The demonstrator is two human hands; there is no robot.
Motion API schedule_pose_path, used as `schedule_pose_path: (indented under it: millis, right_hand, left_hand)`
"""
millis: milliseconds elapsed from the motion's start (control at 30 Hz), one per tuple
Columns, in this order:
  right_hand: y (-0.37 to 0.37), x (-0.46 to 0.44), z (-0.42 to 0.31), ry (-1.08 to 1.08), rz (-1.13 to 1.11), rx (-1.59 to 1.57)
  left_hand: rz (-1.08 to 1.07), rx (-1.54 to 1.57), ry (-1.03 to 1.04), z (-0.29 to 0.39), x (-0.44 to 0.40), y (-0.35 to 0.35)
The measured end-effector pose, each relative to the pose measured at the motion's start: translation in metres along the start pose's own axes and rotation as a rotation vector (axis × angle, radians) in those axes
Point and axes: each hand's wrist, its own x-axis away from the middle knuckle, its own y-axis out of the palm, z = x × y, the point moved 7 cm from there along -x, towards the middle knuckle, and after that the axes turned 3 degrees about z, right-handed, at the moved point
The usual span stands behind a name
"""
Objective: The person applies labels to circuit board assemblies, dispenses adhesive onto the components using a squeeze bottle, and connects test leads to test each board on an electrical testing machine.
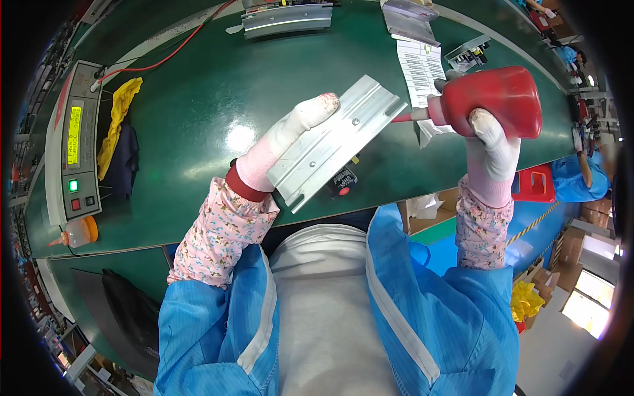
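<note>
My left hand (296,127), in a white glove with stained fingertips, grips a silver metal channel plate (337,146). The plate is held tilted above the green table, its long grooved face and two rivets turned up. Below its lower edge shows a black part with printed lettering (343,182); whether it is fixed to the plate is hidden. My right hand (494,148), also gloved, is wrapped around a red squeeze bottle (505,99) lying sideways. The bottle's thin nozzle points left, with its tip at the plate's right end; whether they touch I cannot tell.
At left stand a meter with a lit display (74,142), a yellow cloth (117,125) and an orange-capped bottle (80,231). Farther back are another metal-cased unit (287,21), a printed sheet (422,72) and a small circuit assembly (467,54). A co-worker (581,177) is at right.
</note>
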Motion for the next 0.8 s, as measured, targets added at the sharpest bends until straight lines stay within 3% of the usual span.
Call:
schedule_pose_path:
  millis: [267,467,600,633,767,800]
  right_hand:
    - [-0.002,-0.003,-0.004,0.023,0.052,0.009]
    - [-0.026,-0.013,0.016,0.079,0.200,-0.024]
    - [-0.089,-0.007,0.090,0.512,0.612,-1.075]
    - [-0.097,-0.005,0.092,0.509,0.609,-1.076]
    - [-0.089,0.008,0.083,0.700,0.299,-1.869]
    - [-0.097,0.007,0.087,0.699,0.292,-1.873]
  left_hand:
    - [-0.058,-0.131,0.010,-0.003,0.000,-0.006]
    - [-0.012,-0.027,0.027,0.004,0.006,0.006]
    - [0.132,-0.074,0.346,0.015,0.001,-0.004]
    - [0.131,-0.075,0.349,0.015,0.000,-0.005]
    - [0.131,-0.101,0.263,0.014,-0.006,-0.008]
    - [0.132,-0.107,0.268,0.015,-0.005,-0.006]
